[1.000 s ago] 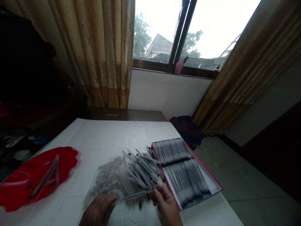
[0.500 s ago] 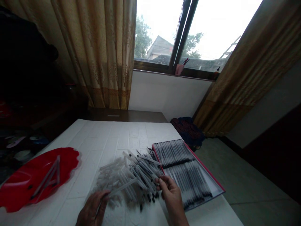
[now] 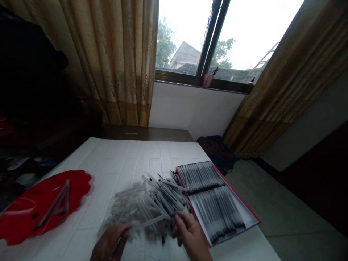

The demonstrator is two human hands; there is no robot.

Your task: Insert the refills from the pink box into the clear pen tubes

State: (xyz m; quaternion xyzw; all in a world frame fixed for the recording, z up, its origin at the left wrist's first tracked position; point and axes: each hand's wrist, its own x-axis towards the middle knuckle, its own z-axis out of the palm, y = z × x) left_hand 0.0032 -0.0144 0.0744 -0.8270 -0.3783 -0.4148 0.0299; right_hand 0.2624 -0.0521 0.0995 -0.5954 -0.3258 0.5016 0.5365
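My left hand pinches one end of a clear pen barrel, which slants up to the right over the pile. At the barrel's far end are the closed fingertips of my right hand; a small dark piece shows there, too blurred to name. Beneath and beyond both hands lies a loose pile of clear pen barrels and dark-filled pen parts. Right of the pile, a shallow red-edged box holds two rows of pens with black ends, laid side by side.
A red scalloped plate with a few clear barrels and dark bits stands at the table's left. The white table has a brick pattern. Dark patterned cloth lies beyond its right edge. A pink pen cup stands on the windowsill.
My right hand has moved left and slightly down, its fingertips reaching the far end of the barrel. My left hand has shifted slightly right, still holding the barrel.
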